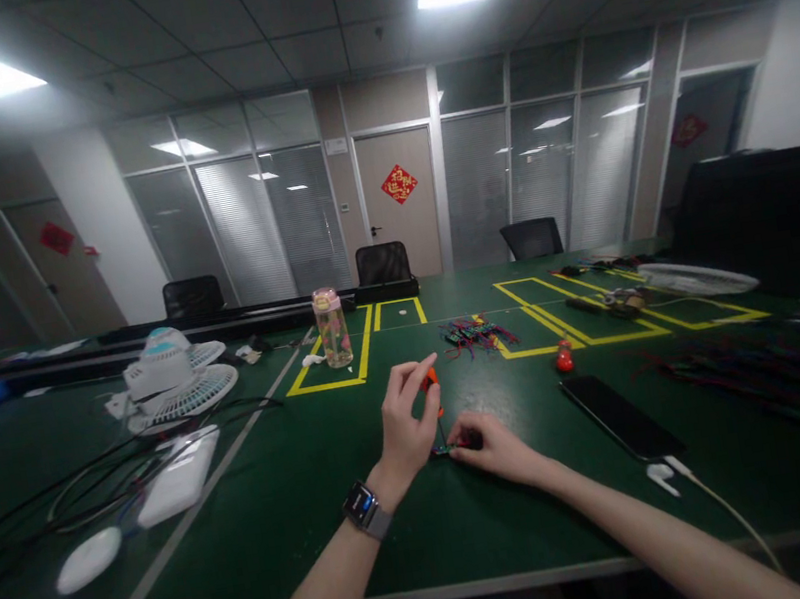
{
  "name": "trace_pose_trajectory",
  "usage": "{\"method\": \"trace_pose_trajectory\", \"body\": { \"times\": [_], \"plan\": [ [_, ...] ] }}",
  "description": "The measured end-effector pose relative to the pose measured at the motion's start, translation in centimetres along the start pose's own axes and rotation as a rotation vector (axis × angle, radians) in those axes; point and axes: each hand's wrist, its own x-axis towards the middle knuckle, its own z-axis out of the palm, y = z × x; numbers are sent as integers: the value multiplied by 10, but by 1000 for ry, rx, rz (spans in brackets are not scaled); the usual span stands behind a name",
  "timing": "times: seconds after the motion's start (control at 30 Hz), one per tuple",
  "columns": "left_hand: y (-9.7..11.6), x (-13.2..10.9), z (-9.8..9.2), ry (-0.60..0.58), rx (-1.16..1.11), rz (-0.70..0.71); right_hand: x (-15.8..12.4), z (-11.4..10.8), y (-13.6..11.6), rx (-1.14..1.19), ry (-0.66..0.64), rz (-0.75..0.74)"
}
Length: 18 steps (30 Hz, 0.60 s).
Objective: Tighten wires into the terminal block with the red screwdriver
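My left hand (411, 417) is closed around a small screwdriver (439, 409) with an orange handle, held upright. Its thin dark shaft points down at a small green circuit board (440, 451) on the table. Pressed low against the table, my right hand (490, 442) pinches the near side of that board. Dark and reddish wires show around its fingers, partly hidden by them. Beyond both hands lies a pile of small boards with red and blue wires (477, 333).
To the right are a small red object (564, 355), a black phone (620, 416), white earphones (662, 479) and more wired pieces (746, 371). A drinking bottle (333, 330) stands back left. A white fan (174, 381), power strip (179, 474) and mouse (89, 560) lie farther left.
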Motion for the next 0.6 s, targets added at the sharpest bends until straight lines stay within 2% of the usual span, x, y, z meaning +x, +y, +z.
{"method": "trace_pose_trajectory", "body": {
  "times": [0.1, 0.33, 0.6],
  "plan": [
    [1, 0, -1, -31, -34, 9, 0, 0, 0, 3, 8, -4],
    [0, 0, 2, 43, 0, 35, 0, 0, 1, 5, 0, -9],
    [1, 0, -1, 17, -20, 44, 1, 0, -1, 7, -8, 20]
  ]
}}
